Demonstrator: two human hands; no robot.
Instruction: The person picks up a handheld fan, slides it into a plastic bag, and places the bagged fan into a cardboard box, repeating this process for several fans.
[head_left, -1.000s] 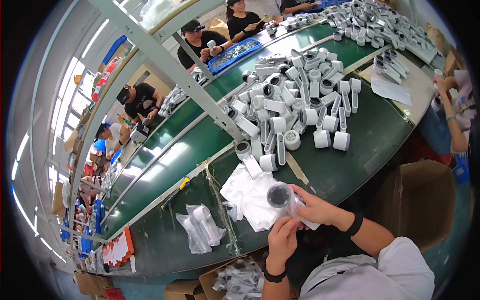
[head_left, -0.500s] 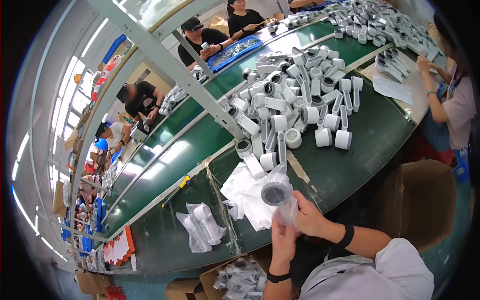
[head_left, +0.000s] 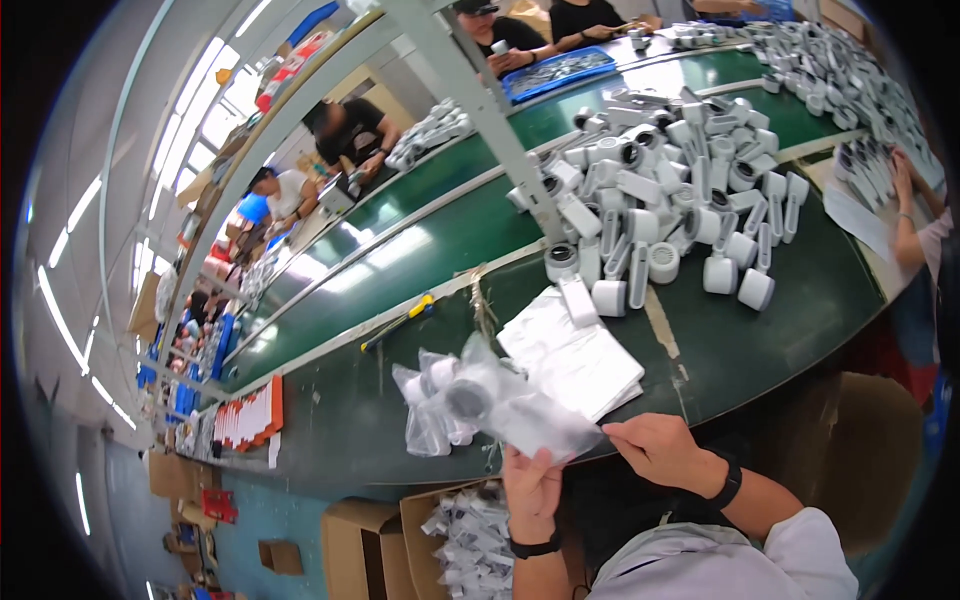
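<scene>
My left hand [head_left: 533, 490] is closed on the lower side of a clear plastic bag [head_left: 545, 425], which holds what looks like a white handheld fan with a round grey head [head_left: 468, 398]. The fingertips of my right hand [head_left: 660, 452] pinch together at the bag's right end. Beyond that end lies a stack of flat white plastic bags [head_left: 580, 355]. Partly hidden behind the held bag, other bagged fans [head_left: 425, 410] rest on the green table [head_left: 350, 430].
A heap of unbagged fans [head_left: 650, 200] covers the far middle, beyond a metal post [head_left: 500, 130]. A yellow-and-black cutter [head_left: 398, 322] lies left. Open cartons [head_left: 365, 550] stand below the table edge, one filled with bagged pieces [head_left: 470, 540]. Co-workers sit across and at right.
The bagged fan has swung left and down, away from the white stack and over the other bagged fans. My right hand has slid to the bag's end. The view has shifted left.
</scene>
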